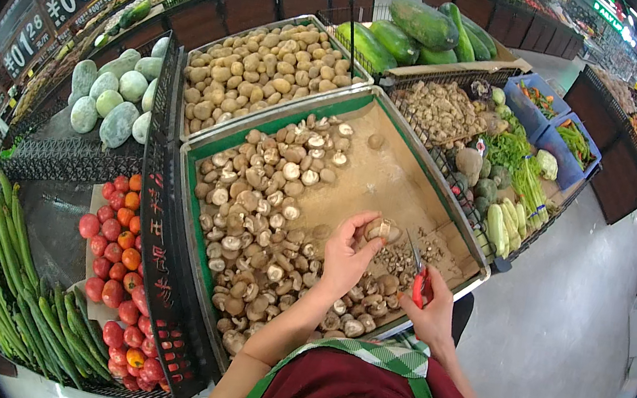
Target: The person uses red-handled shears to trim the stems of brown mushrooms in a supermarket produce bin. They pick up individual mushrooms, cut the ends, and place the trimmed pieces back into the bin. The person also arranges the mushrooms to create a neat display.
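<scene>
Between the fingers of my left hand [347, 258] is a brown shiitake mushroom [380, 230], held above the cardboard floor of a produce bin [384, 147]. My right hand [431, 312] grips a pair of red-handled scissors [419, 279] with the blades pointing up towards the mushroom, a small gap apart from it. Many loose shiitake mushrooms [252, 190] fill the left side and near edge of the bin. Small cut stem pieces [430, 248] lie scattered on the cardboard below and right of my hands.
Potatoes [263, 69] fill the bin behind. Left of a black plastic divider [157, 237] lie tomatoes [119, 250], cucumbers [76, 317] and wax gourds [120, 92]. To the right are ginger [440, 112], celery [525, 185] and blue crates [573, 149]. Large green gourds [422, 24] lie at the back.
</scene>
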Motion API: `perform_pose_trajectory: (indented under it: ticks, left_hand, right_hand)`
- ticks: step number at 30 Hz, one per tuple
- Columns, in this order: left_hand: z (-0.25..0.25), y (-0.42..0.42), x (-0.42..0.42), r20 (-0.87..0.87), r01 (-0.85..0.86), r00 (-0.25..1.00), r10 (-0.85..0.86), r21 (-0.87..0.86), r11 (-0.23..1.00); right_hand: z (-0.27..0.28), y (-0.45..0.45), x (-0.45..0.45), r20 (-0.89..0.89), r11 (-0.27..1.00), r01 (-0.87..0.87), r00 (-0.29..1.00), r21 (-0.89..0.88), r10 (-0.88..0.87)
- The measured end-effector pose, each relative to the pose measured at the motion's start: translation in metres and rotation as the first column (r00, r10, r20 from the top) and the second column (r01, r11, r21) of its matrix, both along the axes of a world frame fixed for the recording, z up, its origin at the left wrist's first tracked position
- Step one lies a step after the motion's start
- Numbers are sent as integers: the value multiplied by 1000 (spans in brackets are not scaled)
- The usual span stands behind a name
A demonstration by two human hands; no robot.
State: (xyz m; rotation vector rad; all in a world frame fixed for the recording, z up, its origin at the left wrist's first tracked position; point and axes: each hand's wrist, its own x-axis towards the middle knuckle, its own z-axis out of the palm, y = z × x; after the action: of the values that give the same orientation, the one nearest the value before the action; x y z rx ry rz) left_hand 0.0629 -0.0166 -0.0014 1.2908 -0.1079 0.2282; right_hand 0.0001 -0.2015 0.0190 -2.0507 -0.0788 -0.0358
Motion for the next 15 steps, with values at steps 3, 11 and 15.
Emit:
perform_pose_trajectory:
  ticks: [3, 11, 15]
  left_hand:
    - [-2, 6, -8, 173, -104, 981, 86, 98, 990]
    - [20, 13, -21, 524, -445, 832, 184, 430, 786]
    - [25, 11, -23, 593, -540, 774, 224, 432, 722]
  right_hand:
    - [15, 7, -6, 210, 986, 15, 978, -165, 21]
    - [20, 2, -19, 225, 976, -32, 971, -215, 81]
    - [22, -1, -24, 312, 955, 19, 947, -295, 78]
